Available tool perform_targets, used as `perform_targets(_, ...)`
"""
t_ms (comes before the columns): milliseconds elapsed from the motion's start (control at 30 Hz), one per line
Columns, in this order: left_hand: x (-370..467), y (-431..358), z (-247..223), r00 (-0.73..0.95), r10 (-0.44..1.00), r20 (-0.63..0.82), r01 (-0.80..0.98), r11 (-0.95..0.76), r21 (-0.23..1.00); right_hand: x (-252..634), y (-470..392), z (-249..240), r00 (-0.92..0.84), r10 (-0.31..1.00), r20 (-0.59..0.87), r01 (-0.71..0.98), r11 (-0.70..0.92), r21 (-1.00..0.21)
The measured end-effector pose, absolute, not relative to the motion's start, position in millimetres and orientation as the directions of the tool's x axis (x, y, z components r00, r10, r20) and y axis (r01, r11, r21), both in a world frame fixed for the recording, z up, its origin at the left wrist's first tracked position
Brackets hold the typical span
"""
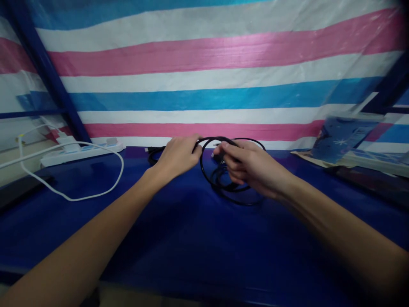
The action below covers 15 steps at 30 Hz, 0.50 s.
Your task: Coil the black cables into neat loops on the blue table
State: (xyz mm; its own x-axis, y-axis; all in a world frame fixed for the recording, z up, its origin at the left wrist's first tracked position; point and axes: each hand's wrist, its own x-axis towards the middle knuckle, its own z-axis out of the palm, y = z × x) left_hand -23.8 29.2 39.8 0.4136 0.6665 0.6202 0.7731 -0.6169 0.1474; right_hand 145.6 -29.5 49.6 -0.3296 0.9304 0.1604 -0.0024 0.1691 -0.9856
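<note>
A thin black cable (204,168) hangs in loose loops between my hands, above the blue table. My left hand (180,154) has its fingers closed on the upper strand. My right hand (246,164) grips the gathered loops, fingers curled round them. Below and behind the right hand more black coils show, partly hidden by it. Another bundle of black cable (153,158) with a connector end lies on the table beyond my left wrist, partly covered by the left hand.
On the left, a white power strip (86,152) holds a plugged-in white charger (68,143), and a white cable (119,175) loops over the table (204,243). A dark flat object (22,192) lies far left. At right stand a blue printed package (341,138) and brown paper. Striped sheeting (204,100) hangs behind.
</note>
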Motion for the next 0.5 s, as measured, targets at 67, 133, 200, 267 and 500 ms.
perform_targets(67,-18,22,41,0.503,0.608,0.615,0.604,-0.756,0.253,151,-28,51,-0.387,0.919,0.071,0.066,0.104,-0.992)
perform_targets(133,-12,14,43,0.574,0.587,0.57,0.401,-0.809,0.43,157,-28,53,-0.458,0.889,0.015,0.12,0.078,-0.99)
perform_targets(200,-8,9,44,0.609,0.644,0.464,0.262,-0.715,0.648,161,-28,55,-0.507,0.862,0.01,0.139,0.093,-0.986)
perform_targets(267,-6,7,46,0.59,0.723,0.359,0.161,-0.541,0.825,161,-29,57,-0.524,0.849,0.07,0.126,0.159,-0.979)
perform_targets(500,-4,13,45,0.464,0.838,0.287,-0.079,-0.283,0.956,143,-33,51,-0.452,0.741,0.496,-0.156,0.482,-0.862)
